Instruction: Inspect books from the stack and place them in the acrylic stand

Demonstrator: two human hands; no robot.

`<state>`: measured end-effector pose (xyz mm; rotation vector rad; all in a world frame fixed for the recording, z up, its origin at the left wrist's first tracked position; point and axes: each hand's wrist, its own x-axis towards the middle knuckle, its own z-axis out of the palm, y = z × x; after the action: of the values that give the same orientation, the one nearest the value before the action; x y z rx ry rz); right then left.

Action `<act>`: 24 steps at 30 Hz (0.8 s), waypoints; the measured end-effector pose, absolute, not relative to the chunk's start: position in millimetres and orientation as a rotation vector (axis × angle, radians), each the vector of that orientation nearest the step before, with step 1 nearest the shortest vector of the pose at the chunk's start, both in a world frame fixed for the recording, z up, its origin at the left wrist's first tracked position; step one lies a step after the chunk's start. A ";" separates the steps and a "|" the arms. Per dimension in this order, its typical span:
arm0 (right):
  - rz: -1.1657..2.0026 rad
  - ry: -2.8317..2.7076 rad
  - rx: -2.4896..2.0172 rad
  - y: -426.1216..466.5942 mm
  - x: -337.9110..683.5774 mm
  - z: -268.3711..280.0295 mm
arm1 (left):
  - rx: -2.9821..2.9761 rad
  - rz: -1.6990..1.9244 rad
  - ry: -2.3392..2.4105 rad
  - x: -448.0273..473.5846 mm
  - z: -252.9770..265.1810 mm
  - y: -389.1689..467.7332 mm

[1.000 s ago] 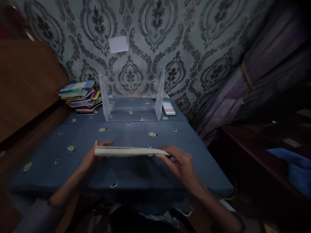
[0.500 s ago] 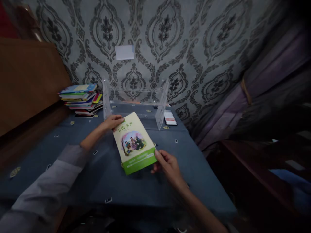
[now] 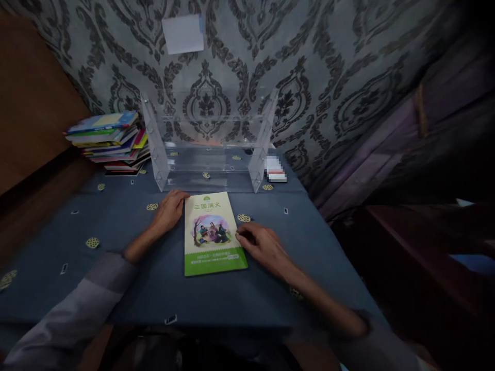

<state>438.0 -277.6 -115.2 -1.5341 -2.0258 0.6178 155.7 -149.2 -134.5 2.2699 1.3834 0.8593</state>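
A cream book [image 3: 211,234] with a green lower band and an illustrated cover lies face up on the blue tablecloth [image 3: 127,221]. At its upper left corner is my left hand [image 3: 169,210], fingers together and gripping the edge. My right hand [image 3: 263,246] pinches the right edge, thumb at the side and the other fingers curled. Just beyond the book stands a clear acrylic rack [image 3: 155,147] with transparent side panels and shelves.
A pile of books [image 3: 110,139] is stacked at the back left, beside a brown wooden panel [image 3: 34,98]. Right of the rack lies a blurred-out white item [image 3: 276,169]. Behind is a patterned wall [image 3: 232,67] with a white card [image 3: 183,34]. A tied curtain [image 3: 390,149] hangs at the right.
The book has gone from tilted in both hands to lying nearly straight on the tablecloth. My right hand has slid up its right edge. The view has shifted closer and lower.
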 end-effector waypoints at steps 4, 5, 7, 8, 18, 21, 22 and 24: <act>0.498 -2.065 -1.501 -248.1 428.3 -131.5 | 2.468 0.870 1.372 143.2 -150.1 -166.4; 0.480 -2.055 -1.490 -242.9 427.0 -136.4 | 2.486 0.869 1.369 142.1 -152.9 -167.6; 0.450 -2.019 -1.448 -236.6 425.8 -145.8 | 2.513 0.867 1.375 141.1 -156.6 -167.7; 0.429 -1.998 -1.420 -235.5 425.7 -150.0 | 2.524 0.867 1.380 141.0 -157.5 -167.3; 0.324 -1.951 -1.324 -241.7 426.9 -161.6 | 2.555 0.847 1.306 148.2 -152.2 -162.3; 0.330 -1.936 -1.328 -242.9 425.5 -160.0 | 2.596 0.796 1.285 154.1 -149.0 -158.4; 0.337 -1.927 -1.329 -243.6 424.8 -159.5 | 2.609 0.776 1.272 156.3 -147.9 -156.9; 0.366 -1.904 -1.334 -245.5 423.6 -158.2 | 2.629 0.738 1.230 161.0 -145.5 -153.9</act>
<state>423.6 -245.5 -158.2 -1.3335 -1.9040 0.3658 161.0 -153.9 -145.5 2.6294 1.2299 0.7381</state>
